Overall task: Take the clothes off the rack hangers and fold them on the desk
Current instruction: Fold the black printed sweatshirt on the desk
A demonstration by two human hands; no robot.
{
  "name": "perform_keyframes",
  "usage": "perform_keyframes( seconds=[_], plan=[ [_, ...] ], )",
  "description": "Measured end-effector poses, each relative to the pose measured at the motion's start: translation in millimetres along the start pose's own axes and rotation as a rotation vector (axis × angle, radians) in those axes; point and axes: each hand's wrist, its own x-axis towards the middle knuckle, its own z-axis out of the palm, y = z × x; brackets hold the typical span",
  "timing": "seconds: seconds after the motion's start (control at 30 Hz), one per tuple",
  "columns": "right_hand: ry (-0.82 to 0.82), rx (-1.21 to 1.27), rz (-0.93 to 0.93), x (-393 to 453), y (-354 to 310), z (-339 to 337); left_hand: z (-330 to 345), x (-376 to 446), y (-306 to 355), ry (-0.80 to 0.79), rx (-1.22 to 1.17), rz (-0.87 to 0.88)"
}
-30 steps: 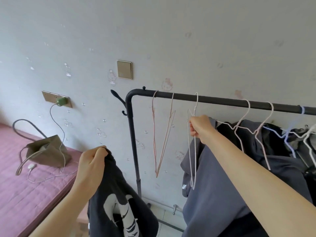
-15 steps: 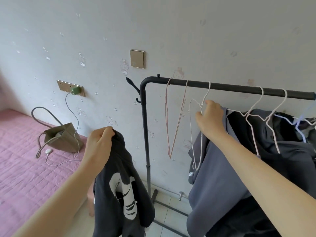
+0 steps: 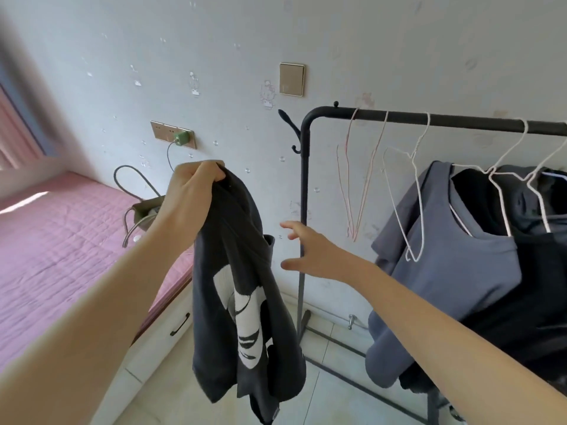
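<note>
1. Your left hand (image 3: 191,194) has its grip bunched round the top of the black printed garment (image 3: 242,289); that garment is off its hanger and hangs free in front of you, over the floor (image 3: 331,391) beside the rack's left post.
2. Your right hand (image 3: 310,251) holds nothing: fingers spread wide, reaching toward the garment's upper edge, just beside it and not touching.
3. To my eye the step in hand is getting a second hold. Take the opposite shoulder or hem with the right hand so the cloth spreads flat between both hands rather than staying wadded.
4. Keep the low end lifted; it hangs close to the floor tiles.
5. No worktop is in view, so you will have to turn to find it before folding.
6. Farther off, the black clothes rack (image 3: 429,119) carries bare wire hangers at its left end (image 3: 402,204).
7. Right of them a grey shirt (image 3: 454,262) and darker clothes (image 3: 521,210) are on white hangers, not yet taken.
8. A pink-covered bed (image 3: 61,240) lies along the left wall.
</note>
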Motion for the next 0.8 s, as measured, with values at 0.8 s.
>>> perform_keyframes(
  seconds=[0.8],
  plan=[
    [-0.292,0.197,-0.267,46.3,-77.0,70.3,-160.2,-175.4,-46.6,0.501,0.737,-0.217]
  ],
)
